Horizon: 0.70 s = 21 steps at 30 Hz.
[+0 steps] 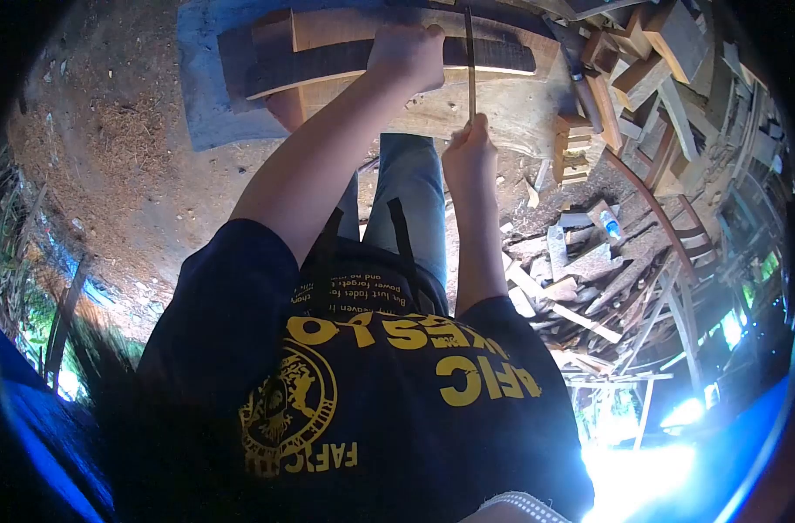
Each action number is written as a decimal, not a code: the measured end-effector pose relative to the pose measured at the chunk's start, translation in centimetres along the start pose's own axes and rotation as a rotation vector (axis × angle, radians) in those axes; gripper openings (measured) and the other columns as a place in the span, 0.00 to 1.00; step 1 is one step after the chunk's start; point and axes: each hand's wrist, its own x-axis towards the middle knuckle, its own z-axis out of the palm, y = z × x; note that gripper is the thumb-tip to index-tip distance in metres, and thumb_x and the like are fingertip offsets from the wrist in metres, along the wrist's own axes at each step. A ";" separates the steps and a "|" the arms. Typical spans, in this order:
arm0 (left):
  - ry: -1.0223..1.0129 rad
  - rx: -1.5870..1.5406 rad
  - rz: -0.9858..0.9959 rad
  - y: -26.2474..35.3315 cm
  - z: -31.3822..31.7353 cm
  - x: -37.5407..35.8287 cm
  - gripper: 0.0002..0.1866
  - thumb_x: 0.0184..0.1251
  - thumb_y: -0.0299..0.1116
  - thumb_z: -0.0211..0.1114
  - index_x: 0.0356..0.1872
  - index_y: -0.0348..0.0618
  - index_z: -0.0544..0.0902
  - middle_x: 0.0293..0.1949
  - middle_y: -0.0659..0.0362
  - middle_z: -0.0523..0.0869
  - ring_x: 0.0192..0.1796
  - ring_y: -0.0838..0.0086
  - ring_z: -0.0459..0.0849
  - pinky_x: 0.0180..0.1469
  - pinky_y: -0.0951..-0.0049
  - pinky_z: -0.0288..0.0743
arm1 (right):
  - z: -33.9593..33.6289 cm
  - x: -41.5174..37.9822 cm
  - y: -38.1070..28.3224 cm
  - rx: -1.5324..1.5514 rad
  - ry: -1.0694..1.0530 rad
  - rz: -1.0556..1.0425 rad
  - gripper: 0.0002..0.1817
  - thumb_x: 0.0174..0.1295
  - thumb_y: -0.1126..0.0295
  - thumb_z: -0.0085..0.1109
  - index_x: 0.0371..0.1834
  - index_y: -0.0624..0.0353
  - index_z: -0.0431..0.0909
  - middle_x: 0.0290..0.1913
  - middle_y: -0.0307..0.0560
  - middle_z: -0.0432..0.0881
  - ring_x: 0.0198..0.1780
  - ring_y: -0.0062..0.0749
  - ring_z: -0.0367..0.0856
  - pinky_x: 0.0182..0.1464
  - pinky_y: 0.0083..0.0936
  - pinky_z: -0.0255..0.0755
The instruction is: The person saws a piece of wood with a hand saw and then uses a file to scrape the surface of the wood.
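Observation:
My left hand (410,57) is closed on a long, curved dark wooden piece (328,63), near its middle. That piece lies over other flat wooden pieces on a wooden work surface (510,118). My right hand (471,152) is wrapped round the near end of a long, thin, narrow tool (470,74). The tool points away from me and passes across the curved piece, just right of my left hand. I cannot make out whether it is a saw or a file.
Wooden blocks (641,78) and offcuts are piled at the right. Below them, scrap wood (589,270) covers the ground around a plastic bottle (610,225). A blue sheet (201,96) lies at the upper left, beside ground with wood shavings (127,139).

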 end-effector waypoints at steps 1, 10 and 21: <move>0.005 0.004 0.013 0.1 -0.1 0.1 0.17 0.46 0.32 0.62 0.42 0.43 0.82 0.37 0.50 0.87 0.40 0.63 0.88 0.43 0.61 0.79 | 0.1 -0.8 0.5 -0.033 -0.003 0.036 0.09 0.64 0.74 0.45 0.46 0.62 0.62 0.34 0.70 0.81 0.39 0.65 0.82 0.38 0.53 0.76; -0.004 -0.026 -0.032 0.3 -0.1 0.2 0.18 0.47 0.31 0.60 0.43 0.42 0.82 0.35 0.51 0.87 0.41 0.61 0.88 0.45 0.61 0.79 | 0.1 1.0 -1.2 -0.084 -0.005 0.064 0.13 0.64 0.74 0.45 0.51 0.63 0.61 0.33 0.72 0.81 0.39 0.65 0.82 0.38 0.53 0.77; -0.097 -0.044 -0.027 0.3 -0.8 0.5 0.20 0.47 0.31 0.60 0.45 0.42 0.82 0.37 0.49 0.87 0.42 0.60 0.87 0.46 0.61 0.80 | 0.9 2.6 -0.9 -0.111 0.065 -0.015 0.18 0.64 0.74 0.43 0.57 0.63 0.59 0.33 0.71 0.81 0.39 0.63 0.83 0.39 0.50 0.79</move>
